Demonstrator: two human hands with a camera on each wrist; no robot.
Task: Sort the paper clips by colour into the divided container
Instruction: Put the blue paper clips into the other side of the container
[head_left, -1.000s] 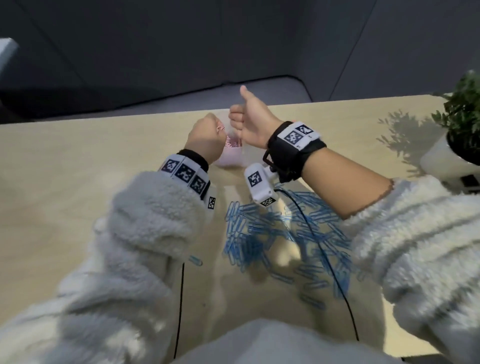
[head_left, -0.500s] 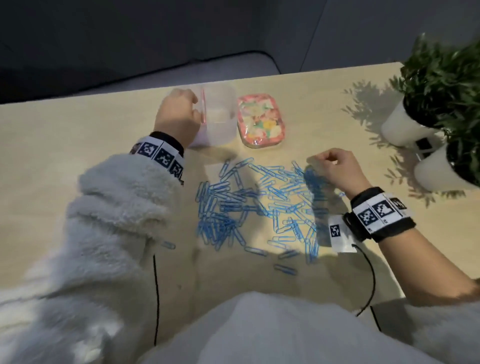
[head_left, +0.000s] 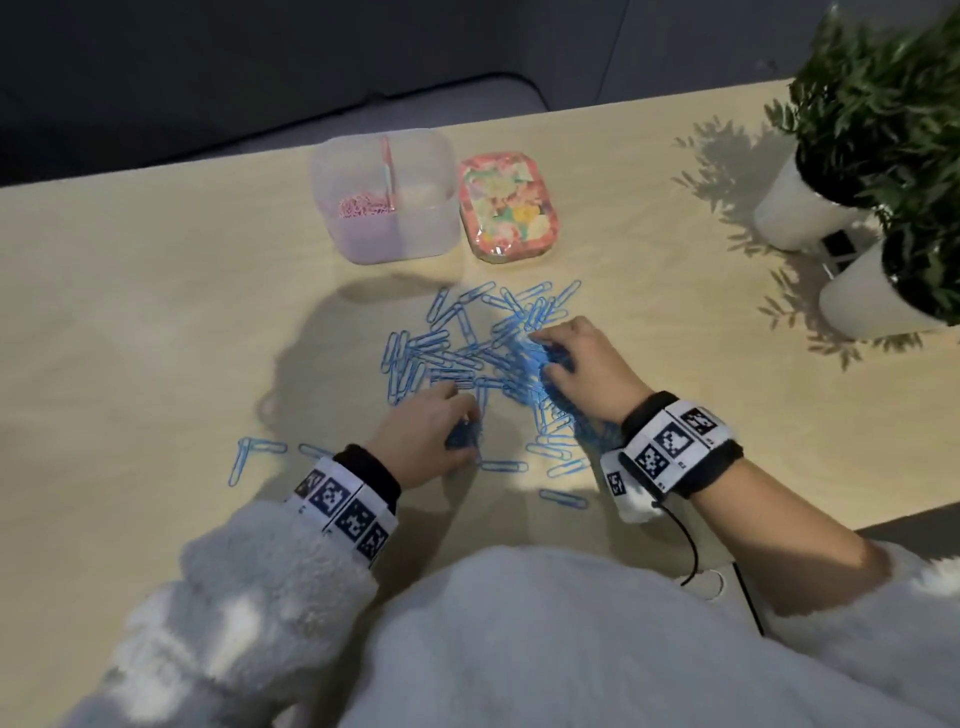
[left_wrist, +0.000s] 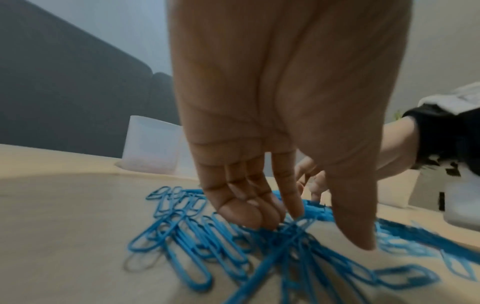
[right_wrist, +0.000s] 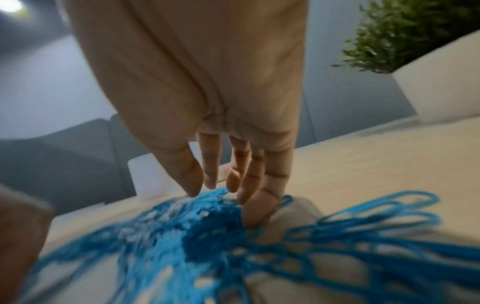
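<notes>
Several blue paper clips (head_left: 457, 353) lie in a loose pile on the table's middle. Beyond them stands the clear divided container (head_left: 431, 228), with pink clips (head_left: 363, 206) in its left compartment. My left hand (head_left: 462, 431) is at the pile's near edge, bent fingertips (left_wrist: 259, 220) pressing into the blue clips (left_wrist: 197, 246), thumb held apart. My right hand (head_left: 540, 353) sits on the pile's right side, spread fingers (right_wrist: 249, 185) raking the blurred blue clips (right_wrist: 182, 236). Neither hand has a closed grip that I can see.
A floral-patterned lid (head_left: 509, 205) lies right of the container. Two white pots with green plants (head_left: 800, 213) (head_left: 872, 296) stand at the right edge. A few stray blue clips (head_left: 249, 452) lie to the left. The table's near edge is close to my body.
My left hand has left the container and dropped to the pile's near side. My right hand has slid leftward into the clips, bunching them.
</notes>
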